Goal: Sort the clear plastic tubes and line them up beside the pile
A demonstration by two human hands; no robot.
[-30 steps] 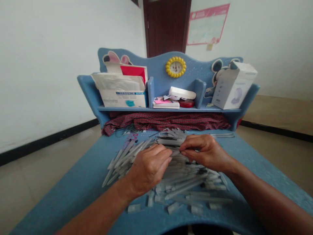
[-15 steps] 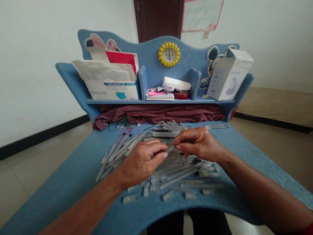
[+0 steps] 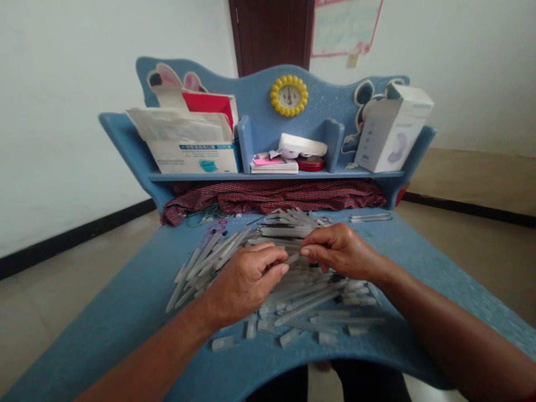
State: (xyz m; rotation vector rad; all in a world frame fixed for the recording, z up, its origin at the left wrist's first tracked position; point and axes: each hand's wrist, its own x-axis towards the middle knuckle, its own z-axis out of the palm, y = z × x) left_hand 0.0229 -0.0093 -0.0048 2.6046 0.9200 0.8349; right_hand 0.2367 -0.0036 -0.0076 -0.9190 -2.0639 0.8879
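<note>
Above the middle of the pile, my left hand (image 3: 250, 278) is closed around a thin translucent pen barrel (image 3: 293, 258). Thumb and fingertips of my right hand (image 3: 338, 251) pinch at the barrel's other end; any small part between them is too small to make out. Beneath both hands lie many loose translucent pen barrels (image 3: 307, 304), with more barrels (image 3: 205, 262) fanned out left of my left hand. Short clear pen caps (image 3: 288, 337) are scattered along the near side. Small black pieces (image 3: 337, 277) show among the parts by my right hand.
A blue desk (image 3: 125, 312) with a curved near edge carries the pile. Behind it are a red checked cloth (image 3: 272, 195) and a shelf with a mask box (image 3: 196, 159), a yellow flower clock (image 3: 288, 96) and a white box (image 3: 393, 131). Thin metal rods (image 3: 371, 218) lie at the back right.
My right hand has shifted slightly right and down, and a little more of the pen barrel shows between the hands. The left hand stays nearly in place. The view has tilted slightly.
</note>
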